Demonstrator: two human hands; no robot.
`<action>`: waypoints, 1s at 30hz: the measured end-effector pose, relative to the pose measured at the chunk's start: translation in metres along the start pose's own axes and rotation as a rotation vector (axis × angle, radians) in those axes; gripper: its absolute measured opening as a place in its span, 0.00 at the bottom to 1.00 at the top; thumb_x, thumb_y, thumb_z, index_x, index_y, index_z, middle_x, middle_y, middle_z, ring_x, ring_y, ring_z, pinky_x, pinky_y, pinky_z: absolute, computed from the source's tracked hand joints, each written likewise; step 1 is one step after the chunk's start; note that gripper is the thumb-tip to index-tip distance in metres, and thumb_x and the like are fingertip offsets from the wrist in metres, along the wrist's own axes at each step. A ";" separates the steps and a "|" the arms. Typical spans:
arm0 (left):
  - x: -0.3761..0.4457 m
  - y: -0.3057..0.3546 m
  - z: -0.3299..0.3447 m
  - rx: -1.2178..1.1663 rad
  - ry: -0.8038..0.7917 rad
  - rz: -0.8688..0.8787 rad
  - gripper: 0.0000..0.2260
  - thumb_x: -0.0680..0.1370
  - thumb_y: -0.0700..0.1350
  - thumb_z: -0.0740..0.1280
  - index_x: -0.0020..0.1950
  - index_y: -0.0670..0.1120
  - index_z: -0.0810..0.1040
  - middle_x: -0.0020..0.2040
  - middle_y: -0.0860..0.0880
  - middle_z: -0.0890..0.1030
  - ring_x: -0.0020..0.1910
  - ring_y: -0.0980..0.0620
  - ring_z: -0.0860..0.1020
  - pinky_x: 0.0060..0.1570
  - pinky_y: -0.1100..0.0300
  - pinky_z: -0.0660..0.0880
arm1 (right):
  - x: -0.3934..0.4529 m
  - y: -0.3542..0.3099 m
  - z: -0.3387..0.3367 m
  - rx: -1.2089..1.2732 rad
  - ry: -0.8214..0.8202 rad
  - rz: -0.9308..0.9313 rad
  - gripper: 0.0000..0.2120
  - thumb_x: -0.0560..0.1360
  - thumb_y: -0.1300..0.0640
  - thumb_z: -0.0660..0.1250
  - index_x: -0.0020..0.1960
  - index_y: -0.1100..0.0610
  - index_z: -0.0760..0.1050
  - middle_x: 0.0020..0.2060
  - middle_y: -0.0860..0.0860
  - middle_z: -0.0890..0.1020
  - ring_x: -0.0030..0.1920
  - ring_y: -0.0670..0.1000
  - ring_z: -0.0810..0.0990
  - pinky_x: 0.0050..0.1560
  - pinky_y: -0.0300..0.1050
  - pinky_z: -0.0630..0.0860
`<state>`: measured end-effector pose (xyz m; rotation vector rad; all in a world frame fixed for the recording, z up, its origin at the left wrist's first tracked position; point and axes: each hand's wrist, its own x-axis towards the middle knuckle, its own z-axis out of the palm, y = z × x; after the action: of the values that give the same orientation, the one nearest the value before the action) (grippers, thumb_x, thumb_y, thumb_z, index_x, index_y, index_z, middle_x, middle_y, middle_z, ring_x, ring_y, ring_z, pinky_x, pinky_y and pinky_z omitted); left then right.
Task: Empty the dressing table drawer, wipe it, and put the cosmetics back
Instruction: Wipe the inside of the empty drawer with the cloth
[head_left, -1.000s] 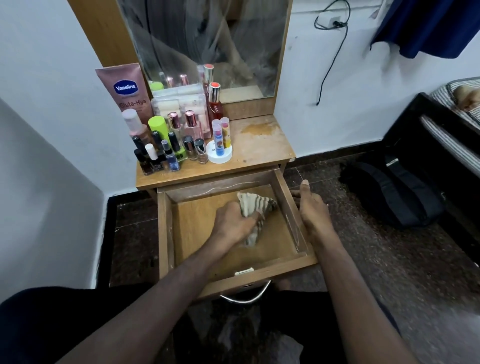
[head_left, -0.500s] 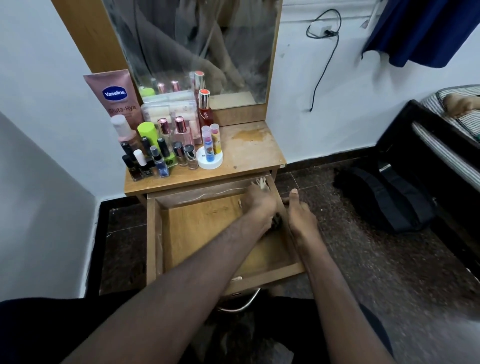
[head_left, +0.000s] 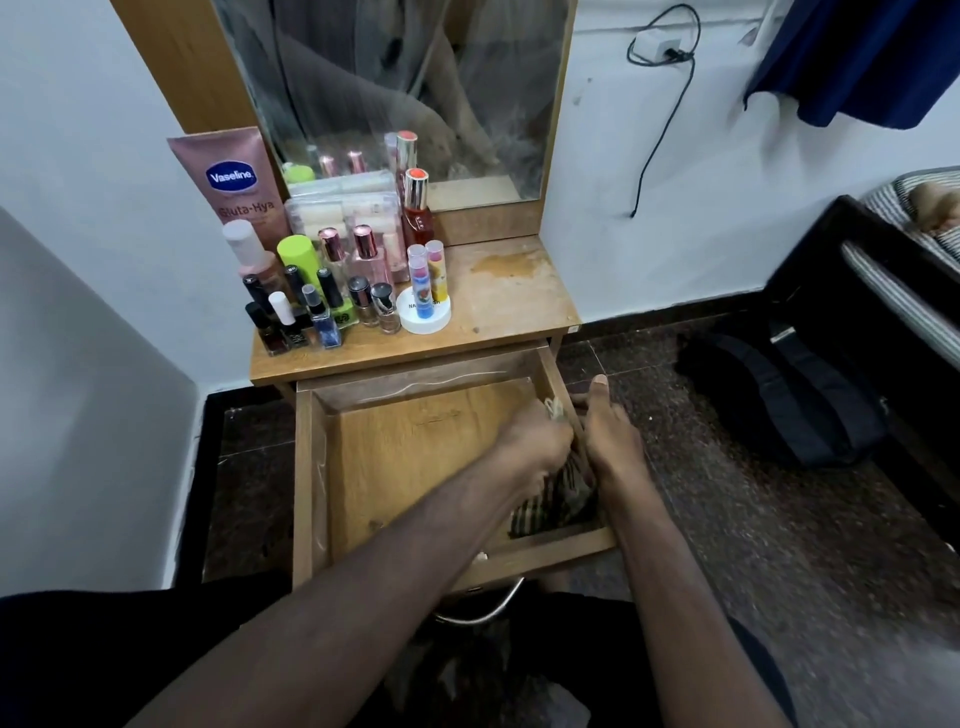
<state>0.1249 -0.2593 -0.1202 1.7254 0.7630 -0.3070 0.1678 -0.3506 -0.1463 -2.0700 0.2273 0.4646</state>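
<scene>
Two hands work at the pulled-out drawer (head_left: 311, 467): the left hand (head_left: 535, 447) clutches a striped cloth (head_left: 556, 499) against its right wall, fingers mostly hidden; the right hand (head_left: 608, 441) grasps that wall's rim. Cosmetics (head_left: 332, 291) crowd the tabletop's left edge.
</scene>
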 end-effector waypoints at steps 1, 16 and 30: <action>0.008 0.007 -0.002 -0.028 0.062 0.005 0.09 0.84 0.45 0.65 0.53 0.45 0.84 0.48 0.45 0.85 0.45 0.46 0.84 0.37 0.53 0.80 | 0.000 -0.001 0.001 -0.006 0.004 0.008 0.36 0.85 0.34 0.43 0.70 0.54 0.80 0.72 0.62 0.76 0.72 0.63 0.73 0.73 0.56 0.67; -0.010 -0.042 -0.046 -0.484 -0.070 0.032 0.10 0.87 0.50 0.64 0.60 0.46 0.81 0.48 0.46 0.89 0.46 0.48 0.88 0.41 0.51 0.85 | -0.008 -0.004 -0.001 -0.031 -0.020 -0.008 0.36 0.84 0.32 0.42 0.68 0.50 0.81 0.70 0.59 0.78 0.73 0.63 0.72 0.76 0.61 0.66; -0.011 -0.070 -0.069 -0.767 -0.184 -0.158 0.17 0.84 0.49 0.63 0.64 0.39 0.82 0.54 0.39 0.87 0.47 0.44 0.86 0.49 0.50 0.84 | -0.024 -0.011 -0.014 -0.287 -0.104 -0.169 0.30 0.86 0.36 0.44 0.73 0.48 0.76 0.71 0.62 0.77 0.73 0.65 0.72 0.74 0.62 0.68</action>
<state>0.0601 -0.1893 -0.1468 0.9060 0.7523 -0.2331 0.1527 -0.3575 -0.1214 -2.3129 -0.0812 0.5235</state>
